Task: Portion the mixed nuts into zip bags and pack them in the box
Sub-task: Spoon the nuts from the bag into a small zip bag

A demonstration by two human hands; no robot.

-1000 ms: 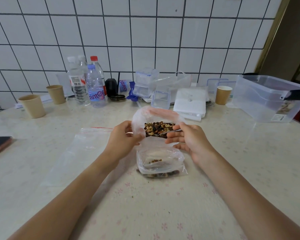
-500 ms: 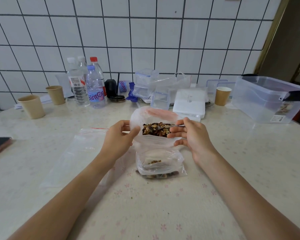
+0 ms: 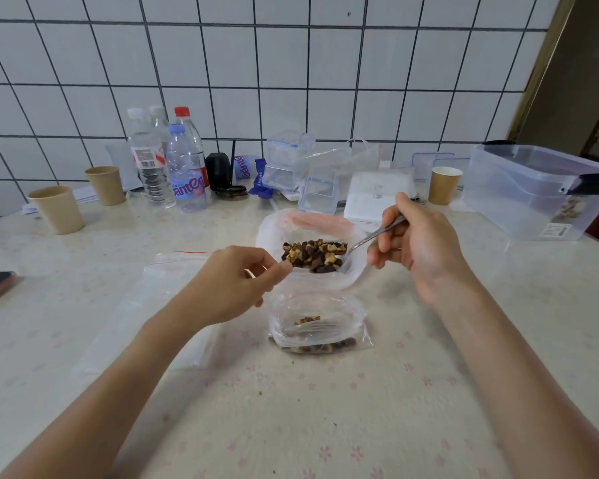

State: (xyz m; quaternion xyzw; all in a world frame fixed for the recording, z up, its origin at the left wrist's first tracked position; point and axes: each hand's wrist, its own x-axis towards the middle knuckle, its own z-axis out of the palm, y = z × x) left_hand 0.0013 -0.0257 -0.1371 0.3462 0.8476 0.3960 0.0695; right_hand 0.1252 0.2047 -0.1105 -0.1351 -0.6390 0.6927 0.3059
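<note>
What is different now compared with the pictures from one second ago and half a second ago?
The right hand has drawn back to the right and up from the big bag of mixed nuts, so the spoon handle it holds now shows, its bowl end still at the nuts. The left hand still pinches the bag's near-left rim. The small zip bag, cups, bottles and clear box stayed put.

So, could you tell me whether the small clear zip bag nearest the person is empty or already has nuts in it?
Partly filled: the small clear zip bag lies open-mouthed with a few brown nuts along its bottom.
</note>
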